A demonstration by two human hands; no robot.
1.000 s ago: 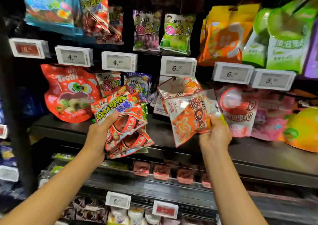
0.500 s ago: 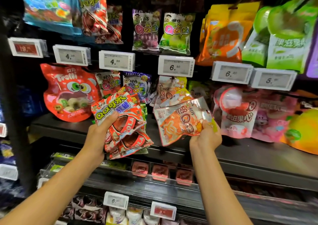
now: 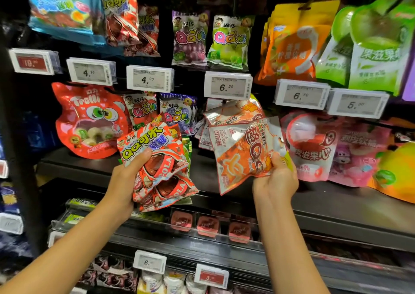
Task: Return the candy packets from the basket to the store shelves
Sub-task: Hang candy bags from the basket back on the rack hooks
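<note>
My left hand (image 3: pixel 125 179) grips a bunch of red cola candy packets (image 3: pixel 161 167), with a green packet tucked behind them. My right hand (image 3: pixel 276 181) holds an orange and silver cola candy packet (image 3: pixel 242 156) by its lower right corner, tilted, in front of the shelf. Just behind it, matching orange packets (image 3: pixel 229 116) hang from a peg under the 6.50 price tag (image 3: pixel 228 85). No basket is in view.
Hanging candy bags fill the pegs: a red Trolli bag (image 3: pixel 89 123), purple packets (image 3: pixel 179 116), pink bags (image 3: pixel 314 145) to the right, green and orange bags above. A dark shelf board (image 3: pixel 336 206) runs below, with small red boxes (image 3: pixel 206 226) under it.
My right hand has lowered the orange packet and turned it from upright to slanted, a little away from the hanging ones. My left hand and its bunch stayed put.
</note>
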